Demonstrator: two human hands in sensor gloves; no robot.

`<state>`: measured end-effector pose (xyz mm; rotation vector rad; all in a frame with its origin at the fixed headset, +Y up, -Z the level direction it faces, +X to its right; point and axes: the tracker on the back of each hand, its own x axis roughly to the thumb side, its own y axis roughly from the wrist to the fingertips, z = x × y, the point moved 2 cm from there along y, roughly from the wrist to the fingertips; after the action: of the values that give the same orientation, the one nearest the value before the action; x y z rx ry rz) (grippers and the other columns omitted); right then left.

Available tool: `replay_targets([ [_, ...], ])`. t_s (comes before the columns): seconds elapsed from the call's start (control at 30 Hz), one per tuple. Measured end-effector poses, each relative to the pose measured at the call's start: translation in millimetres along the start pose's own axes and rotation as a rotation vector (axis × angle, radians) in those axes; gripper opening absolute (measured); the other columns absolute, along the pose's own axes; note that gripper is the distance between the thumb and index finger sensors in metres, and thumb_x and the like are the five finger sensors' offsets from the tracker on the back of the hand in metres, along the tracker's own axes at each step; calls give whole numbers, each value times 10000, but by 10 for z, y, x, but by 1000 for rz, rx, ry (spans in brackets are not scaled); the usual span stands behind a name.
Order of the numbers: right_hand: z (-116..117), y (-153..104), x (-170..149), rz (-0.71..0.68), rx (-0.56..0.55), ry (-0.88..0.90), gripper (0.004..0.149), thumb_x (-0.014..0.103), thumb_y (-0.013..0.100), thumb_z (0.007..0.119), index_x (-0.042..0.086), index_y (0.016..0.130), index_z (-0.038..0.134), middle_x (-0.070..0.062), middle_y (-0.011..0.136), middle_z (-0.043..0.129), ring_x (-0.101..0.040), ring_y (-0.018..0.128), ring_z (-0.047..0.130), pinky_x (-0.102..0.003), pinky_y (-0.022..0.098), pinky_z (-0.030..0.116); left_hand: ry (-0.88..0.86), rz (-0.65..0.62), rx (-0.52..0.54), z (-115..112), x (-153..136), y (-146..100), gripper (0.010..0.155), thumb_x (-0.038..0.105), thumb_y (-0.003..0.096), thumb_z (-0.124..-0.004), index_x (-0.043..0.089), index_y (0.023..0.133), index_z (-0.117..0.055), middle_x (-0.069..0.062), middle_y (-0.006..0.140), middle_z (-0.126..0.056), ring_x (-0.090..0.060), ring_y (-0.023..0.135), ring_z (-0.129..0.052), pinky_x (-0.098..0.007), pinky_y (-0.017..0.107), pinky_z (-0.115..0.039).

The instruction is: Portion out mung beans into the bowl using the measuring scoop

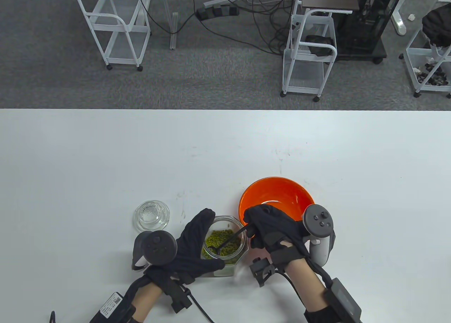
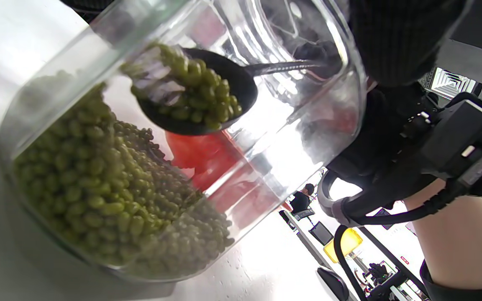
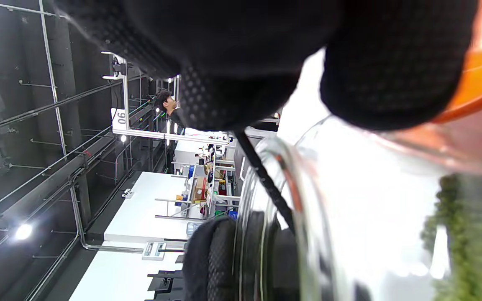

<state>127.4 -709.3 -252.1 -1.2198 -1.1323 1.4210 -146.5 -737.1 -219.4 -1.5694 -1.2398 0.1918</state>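
So this looks like the early-to-middle part of a scoop cycle. The clear glass jar of green mung beans (image 1: 222, 245) sits on the white table (image 1: 105, 168), and everything else is easiest to place off that jar. The left hand (image 1: 192, 249) is wrapped around the jar's left side, fingers curled on the glass to steady it. The right hand (image 1: 271, 228), just right of the jar, pinches the thin handle of the black measuring scoop (image 1: 229, 240), whose head is down inside the jar. In the left wrist view the scoop (image 2: 199, 94) is loaded with beans and sits above the bean pile, so I'd say the filling part is done. The orange plastic bowl (image 1: 278, 192) is just behind and right of the jar, and what I can see of its inside looks bare, though the right hand hides part of it. Left to do: lift out, carry over, tip. The round clear glass lid (image 1: 151, 215) lies just left of the jar.
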Motion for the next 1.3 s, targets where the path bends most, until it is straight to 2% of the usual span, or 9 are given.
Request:
replay_targets([
  [0.27,-154,82,-102,66,-10,112,407,411,541,763,84,726,918,-133,385,981,-89,45,945,-377,176,951,0,0,0,0,0,1,1154,661,466,-830,154,1183,-81,-250,1258,-189,-540,1149,-374,-780,735,-454],
  [0.5,-261,107,-102,66,-17,160,406,421,551,748,96,735,907,-118,394,980,-78,59,951,-367,191,957,-1,1,0,-2,1,0,1152,660,467,-829,156,1182,-81,-246,1259,-190,-538,1149,-375,-778,738,-453],
  [0.8,-566,141,-95,63,-30,309,409,436,573,716,107,755,877,-98,419,963,-65,94,949,-356,224,958,-1,1,0,-1,0,-3,1154,662,465,-829,159,1183,-79,-245,1259,-189,-538,1149,-376,-780,736,-453],
  [1.03,-973,161,-129,36,-91,448,413,444,586,694,110,761,862,-87,428,952,-62,110,942,-354,247,951,-2,1,1,-3,1,-4,1152,663,466,-828,160,1183,-79,-245,1259,-187,-538,1149,-376,-780,735,-454],
  [1.13,-1206,163,-171,17,-145,492,414,447,591,688,110,766,855,-88,435,945,-67,119,938,-359,257,945,-2,2,0,-2,0,-4,1151,663,467,-827,160,1183,-79,-245,1259,-189,-539,1149,-376,-780,735,-454],
  [1.3,-1558,135,-246,-3,-279,469,414,448,590,687,110,765,853,-89,435,941,-71,119,932,-362,260,941,-3,2,0,-1,0,-5,1151,662,466,-829,161,1183,-80,-245,1259,-190,-539,1148,-377,-780,735,-454],
])
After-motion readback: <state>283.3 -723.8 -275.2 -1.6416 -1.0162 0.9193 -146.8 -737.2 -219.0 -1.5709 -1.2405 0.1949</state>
